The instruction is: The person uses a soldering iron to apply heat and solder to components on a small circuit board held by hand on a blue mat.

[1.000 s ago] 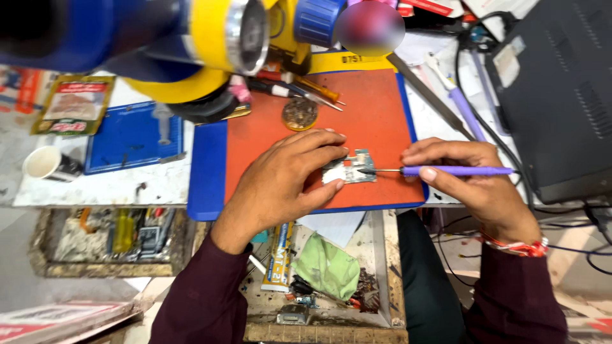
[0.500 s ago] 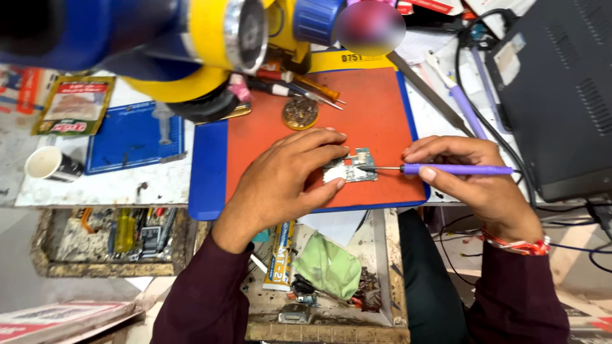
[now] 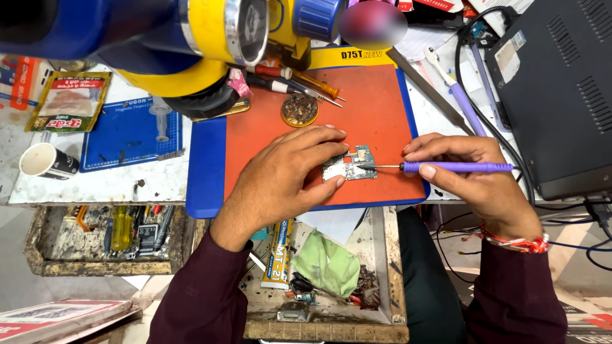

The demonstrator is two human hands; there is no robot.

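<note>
While you worked at the orange mat [image 3: 376, 102], edged by a blue mat [image 3: 205, 165], it lay on a cluttered white bench [image 3: 95, 185] in what looked like a repair stall. Your left hand [image 3: 287, 175] lay palm down, fingers curled, fingertips pressing the small circuit board [image 3: 350, 167] flat onto the mat near its 5 o'clock corner. Your right hand [image 3: 475, 181] pinched a purple-handled tool [image 3: 456, 167] pen-style, lying level, its metal tip touching the board's right edge from 3 o'clock.

At 12 o'clock of the board sat a round brass tip cleaner [image 3: 299, 109], with screwdrivers [image 3: 299, 79] just beyond it. A blue and yellow microscope head [image 3: 191, 38] hung over the top left, blocking much of the bench. At 9 o'clock lay a blue magnetic pad [image 3: 127, 137], a paper cup [image 3: 44, 162] and a green packet [image 3: 70, 102]. At 3 o'clock stood a black power unit [image 3: 561, 89] with cables. Below the bench edge, at 6 o'clock, an open drawer [image 3: 382, 267] held a green cloth [image 3: 328, 264] and scraps; a second tray [image 3: 57, 251] at 8 o'clock held small tools.

Your left fingers covered part of the board, so its left half was unseen. Components on the board were too small to make out. One patch at the top was blurred. The power unit was cut off by the frame's right edge.
</note>
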